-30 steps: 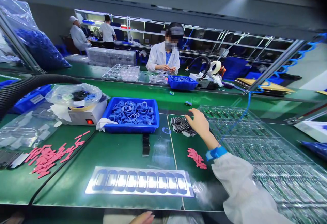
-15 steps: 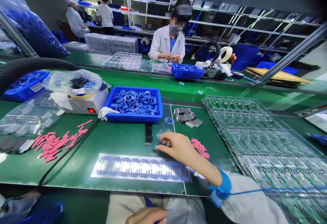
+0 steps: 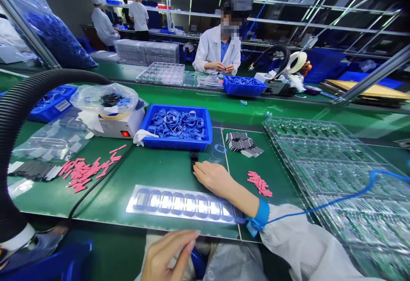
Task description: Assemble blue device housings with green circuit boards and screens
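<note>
While the right hand (image 3: 213,178) lies palm down on the desk (image 3: 153,171), its fingers (image 3: 201,171) rest close together and hold nothing, their tips just beside a small black clip (image 3: 193,160). A shiny sheet marked with blue rings (image 3: 182,204) lies flat near the desk's front edge, just below that hand. Past this edge, the left hand (image 3: 169,255) sits low with its fingers (image 3: 188,240) loosely apart and nothing visible in them. Toward the back edge stand a blue bin (image 3: 173,107) heaped with blue plastic frames (image 3: 177,125) and a stack of black-and-white strips (image 3: 243,142). Pink strips (image 3: 259,183) lie nearer the hand. Clear trays of circuit boards (image 3: 320,157) cover the desk's right side.
</note>
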